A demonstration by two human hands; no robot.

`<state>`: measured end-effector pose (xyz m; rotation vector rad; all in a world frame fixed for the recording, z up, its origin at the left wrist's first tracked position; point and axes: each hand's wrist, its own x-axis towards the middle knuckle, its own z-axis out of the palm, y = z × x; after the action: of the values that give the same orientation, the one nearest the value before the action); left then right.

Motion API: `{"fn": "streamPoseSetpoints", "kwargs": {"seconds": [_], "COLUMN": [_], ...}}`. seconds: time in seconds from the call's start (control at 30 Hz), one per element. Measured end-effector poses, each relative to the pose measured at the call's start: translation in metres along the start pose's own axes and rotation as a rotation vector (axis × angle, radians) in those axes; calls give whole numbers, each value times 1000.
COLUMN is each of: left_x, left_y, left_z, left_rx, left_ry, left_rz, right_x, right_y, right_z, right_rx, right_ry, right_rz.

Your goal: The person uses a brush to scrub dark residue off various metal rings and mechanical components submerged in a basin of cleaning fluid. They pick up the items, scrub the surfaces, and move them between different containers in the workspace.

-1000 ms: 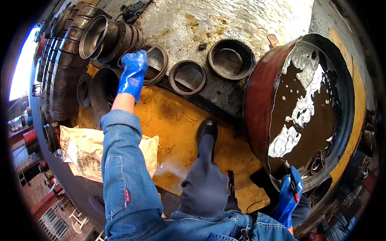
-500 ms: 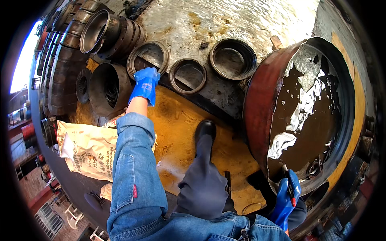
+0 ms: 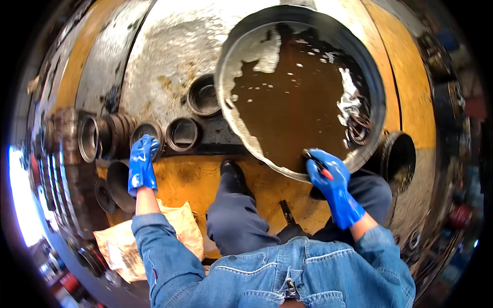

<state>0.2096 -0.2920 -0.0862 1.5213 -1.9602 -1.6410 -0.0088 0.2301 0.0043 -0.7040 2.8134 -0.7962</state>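
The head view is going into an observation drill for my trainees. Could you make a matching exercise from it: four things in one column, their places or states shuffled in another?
Column one
1. Left hand
2. Round basin
3. Right hand
4. Paper sack

Column two
A. Gripping a slim tool with a red part
B. Tan, partly hidden by the left sleeve
C. Overlapping a round metal ring in the view
D. Containing brown liquid

Right pairs: 1-C; 2-D; 3-A; 4-B
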Motion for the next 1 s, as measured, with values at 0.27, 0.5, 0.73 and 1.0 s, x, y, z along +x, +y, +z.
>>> {"fn": "streamPoseSetpoints", "kwargs": {"seconds": [0.27,0.5,0.73,1.0], "left_x": [-99,-236,-217,-197], "left_y": [174,171,143,122], "left_z": [121,274,313,346], "left_rx": [39,288,542,726], "left_ry": [-508,-659,-566,-670], "left_rz": [261,629,688,545], "right_x": [-4,2,5,28], "right_y": [16,19,17,-1], "right_z": [-10,-12,-41,-106], "right_rx": [10,-83,21,-207], "right_ry": [-62,-258,-450,-373], "right_rz": [-90,41,16,-226]}}
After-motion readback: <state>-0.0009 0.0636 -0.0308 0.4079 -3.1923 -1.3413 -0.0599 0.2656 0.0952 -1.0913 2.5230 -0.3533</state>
